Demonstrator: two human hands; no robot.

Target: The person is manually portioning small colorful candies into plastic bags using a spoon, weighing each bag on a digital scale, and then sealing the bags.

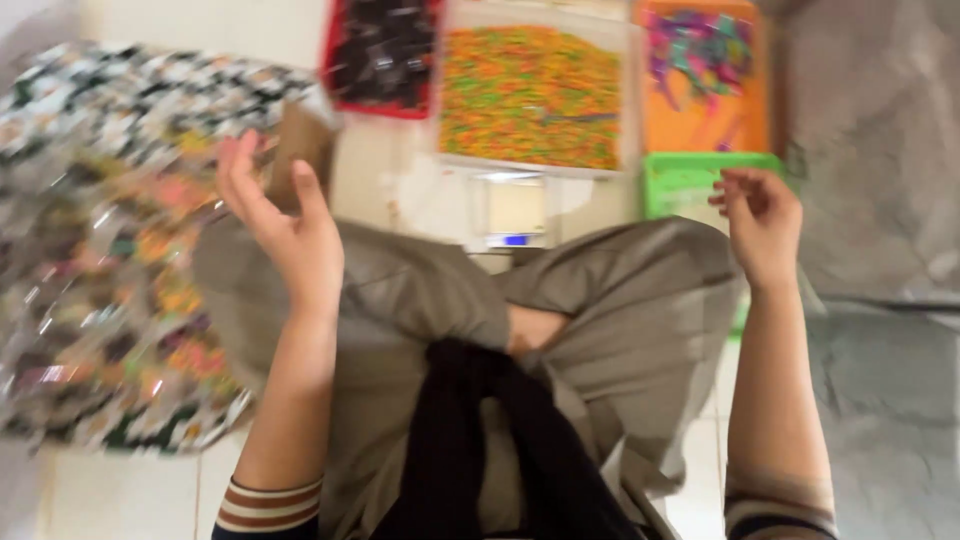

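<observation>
Left hand (285, 225): open, empty, near brown packet (300, 150) at 10 o'clock. Right hand (762, 222): fingers loosely curled, empty, over green tray (690, 180) at 2 o'clock. Advice: steady hands before picking.

1. The whole picture is blurry, as if the camera was moving fast.
2. The pile of shiny clear plastic packets (110, 250) on the left is the most smeared, with little white glints of glare on it.
3. The light is soft and bright enough, like daylight indoors.
4. The white tiled floor (400, 180) looks pale and a bit washed out.
5. Shadows are weak; the cloth folds look a little darker.
6. Both hands have fuzzy edges.
</observation>
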